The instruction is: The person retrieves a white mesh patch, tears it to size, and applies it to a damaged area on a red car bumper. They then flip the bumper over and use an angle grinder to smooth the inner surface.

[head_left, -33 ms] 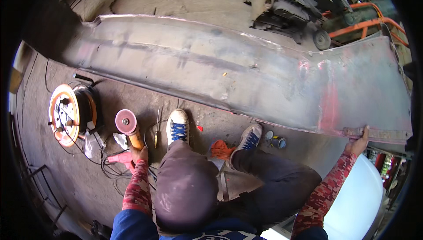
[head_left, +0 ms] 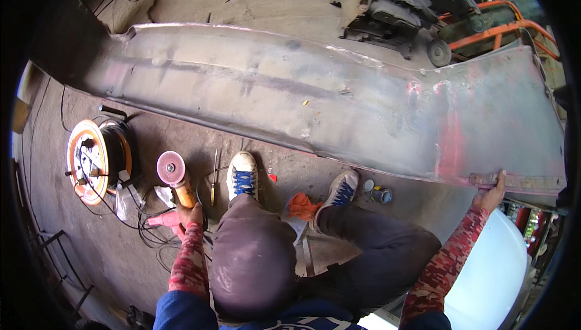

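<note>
My left hand [head_left: 189, 214] is closed around an orange-bodied angle grinder [head_left: 185, 195], whose round pinkish disc [head_left: 170, 168] faces up above the floor. A long grey bumper [head_left: 260, 82], scuffed and streaked with red, stretches across the view in front of me. At its near right end my right hand [head_left: 489, 194] grips the edge, fingers over a worn flat strip [head_left: 520, 181] there. The palm side of that hand is hidden. Beside the grinder hand lies a pink heat-gun-shaped tool [head_left: 163, 219].
An orange-rimmed cable reel [head_left: 86, 160] with loose black cords stands at left. A screwdriver [head_left: 213, 178], an orange rag [head_left: 302, 206] and a small open tin [head_left: 381, 195] lie near my shoes. Metal parts [head_left: 393, 12] and an orange-framed wheeled cart [head_left: 505, 34] sit beyond the bumper.
</note>
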`<state>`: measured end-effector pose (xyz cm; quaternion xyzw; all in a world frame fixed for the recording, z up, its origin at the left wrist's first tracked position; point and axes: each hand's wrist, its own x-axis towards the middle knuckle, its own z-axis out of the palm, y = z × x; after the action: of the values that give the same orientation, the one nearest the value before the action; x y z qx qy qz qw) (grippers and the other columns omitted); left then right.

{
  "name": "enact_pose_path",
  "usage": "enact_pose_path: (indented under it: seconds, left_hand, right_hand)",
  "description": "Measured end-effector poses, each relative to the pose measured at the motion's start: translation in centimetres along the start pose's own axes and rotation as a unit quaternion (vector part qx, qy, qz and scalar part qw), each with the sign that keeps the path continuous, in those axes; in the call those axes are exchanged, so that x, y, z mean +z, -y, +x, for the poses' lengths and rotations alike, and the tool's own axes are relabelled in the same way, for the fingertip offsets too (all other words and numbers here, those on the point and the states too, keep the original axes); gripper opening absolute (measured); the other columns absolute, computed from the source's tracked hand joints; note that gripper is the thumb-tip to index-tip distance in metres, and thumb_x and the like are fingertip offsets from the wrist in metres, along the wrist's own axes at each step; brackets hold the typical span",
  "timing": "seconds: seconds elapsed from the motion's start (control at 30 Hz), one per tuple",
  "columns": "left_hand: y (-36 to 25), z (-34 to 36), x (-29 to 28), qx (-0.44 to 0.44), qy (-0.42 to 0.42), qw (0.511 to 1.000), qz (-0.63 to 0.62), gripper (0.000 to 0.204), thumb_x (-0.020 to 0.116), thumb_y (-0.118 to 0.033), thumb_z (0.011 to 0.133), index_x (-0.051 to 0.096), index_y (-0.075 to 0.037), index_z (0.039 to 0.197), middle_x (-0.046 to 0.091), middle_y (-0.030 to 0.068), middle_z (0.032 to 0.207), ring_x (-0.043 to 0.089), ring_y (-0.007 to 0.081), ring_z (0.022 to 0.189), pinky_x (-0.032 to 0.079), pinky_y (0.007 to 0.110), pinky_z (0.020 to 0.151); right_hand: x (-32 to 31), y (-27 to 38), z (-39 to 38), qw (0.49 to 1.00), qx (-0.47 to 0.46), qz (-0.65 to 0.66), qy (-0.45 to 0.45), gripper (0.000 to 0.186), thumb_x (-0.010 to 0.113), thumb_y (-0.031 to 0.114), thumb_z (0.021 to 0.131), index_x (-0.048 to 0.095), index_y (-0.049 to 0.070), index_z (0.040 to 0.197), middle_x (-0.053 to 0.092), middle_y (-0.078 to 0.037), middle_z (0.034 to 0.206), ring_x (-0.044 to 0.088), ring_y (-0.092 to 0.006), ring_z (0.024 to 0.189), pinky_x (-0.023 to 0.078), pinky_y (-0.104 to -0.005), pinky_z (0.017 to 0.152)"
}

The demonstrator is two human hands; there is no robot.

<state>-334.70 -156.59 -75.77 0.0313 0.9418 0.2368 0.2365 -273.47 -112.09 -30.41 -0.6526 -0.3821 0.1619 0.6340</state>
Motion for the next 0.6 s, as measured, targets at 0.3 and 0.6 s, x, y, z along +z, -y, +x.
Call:
enact_pose_path:
  seconds: [0.3,0.6]
  left_hand:
    - [-8.1,-6.9,-9.5,0.038,-0.014,0.965,-0.258,0.053,0.083,-0.017,0.08,0.059,0.001,0.124,0.067,0.0088,0.099,0.064,0.016,0.079,0.054,0.031,0.076]
    - [-24.1,-16.2,-26.7,0.267,0.041,0.823,-0.499,0.063,0.078,-0.022,0.09,0.042,-0.004,0.139,0.067,0.0124,0.099,0.067,0.0194,0.075,0.057,0.033,0.067]
  right_hand:
    - [0.4,-1.0,0.3,0.991,0.078,0.1,0.036,0.044,0.076,0.033,0.092,0.066,-0.002,0.117,0.067,-0.011,0.105,0.067,-0.0247,0.09,0.057,-0.0409,0.069]
    - [3.2,0.5,-2.0,0.988,-0.005,0.148,-0.032,0.035,0.08,0.026,0.088,0.067,0.001,0.11,0.061,-0.004,0.079,0.05,-0.0147,0.05,0.039,-0.0348,0.043]
